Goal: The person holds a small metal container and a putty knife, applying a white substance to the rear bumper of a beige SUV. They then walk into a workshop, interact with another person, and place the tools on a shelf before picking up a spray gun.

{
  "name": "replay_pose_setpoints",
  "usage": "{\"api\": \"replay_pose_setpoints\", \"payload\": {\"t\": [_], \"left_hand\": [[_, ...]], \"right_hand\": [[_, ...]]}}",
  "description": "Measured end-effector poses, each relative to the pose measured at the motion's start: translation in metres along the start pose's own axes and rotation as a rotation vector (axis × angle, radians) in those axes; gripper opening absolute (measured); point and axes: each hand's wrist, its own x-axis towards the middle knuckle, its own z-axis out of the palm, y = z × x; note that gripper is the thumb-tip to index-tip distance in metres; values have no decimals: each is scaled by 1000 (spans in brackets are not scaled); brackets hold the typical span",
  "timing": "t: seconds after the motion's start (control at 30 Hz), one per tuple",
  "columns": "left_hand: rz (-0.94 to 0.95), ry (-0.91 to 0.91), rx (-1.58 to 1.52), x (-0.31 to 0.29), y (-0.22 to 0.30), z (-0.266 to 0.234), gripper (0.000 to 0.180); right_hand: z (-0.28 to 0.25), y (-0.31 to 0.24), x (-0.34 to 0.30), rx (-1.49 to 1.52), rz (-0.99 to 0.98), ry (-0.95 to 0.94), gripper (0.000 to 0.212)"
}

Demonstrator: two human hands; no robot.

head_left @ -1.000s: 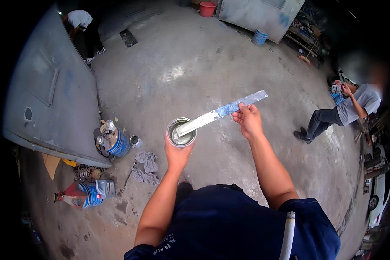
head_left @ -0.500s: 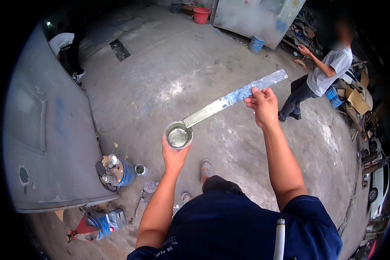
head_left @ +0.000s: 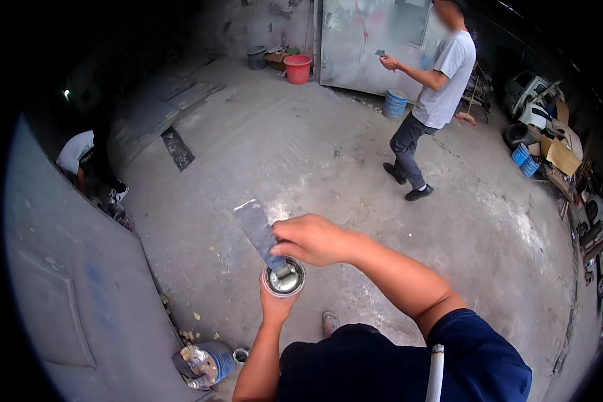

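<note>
My left hand [head_left: 277,307] is wrapped round a small round can [head_left: 303,283] held upright, with shiny silvery-olive paint [head_left: 285,284] inside. Above it, my right hand [head_left: 311,240] grips a flat metal stirring strip [head_left: 253,224] smeared with grey-blue paint. The strip's lower end dips into the can's mouth, while its upper end leans away to the far left. My right fingers partly cover the strip's middle, close over the rim.
A grey panel [head_left: 80,268] stands at left, beside a blue drum [head_left: 219,360] and a small open can [head_left: 240,356]. One person [head_left: 442,87] walks at far right; another [head_left: 77,151] bends at left. A red bucket [head_left: 298,69] and blue pail [head_left: 395,104] stand far back. A cigarette [head_left: 435,375] juts up near me.
My right hand has come left and down to the can, swinging the strip from a rightward slant to upright, its end now inside. The person at right has moved left and farther off.
</note>
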Motion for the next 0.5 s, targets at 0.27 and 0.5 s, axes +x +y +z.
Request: {"api": "replay_pose_setpoints", "payload": {"t": [0.27, 0.5], "left_hand": [[-85, -92, -72, 140, -55, 5, 78], [-1, 55, -60, 319, -137, -41, 76]], "right_hand": [[0, 154, 139, 371, 142, -94, 31], [-4, 360, 246, 497, 660, 35, 36]]}}
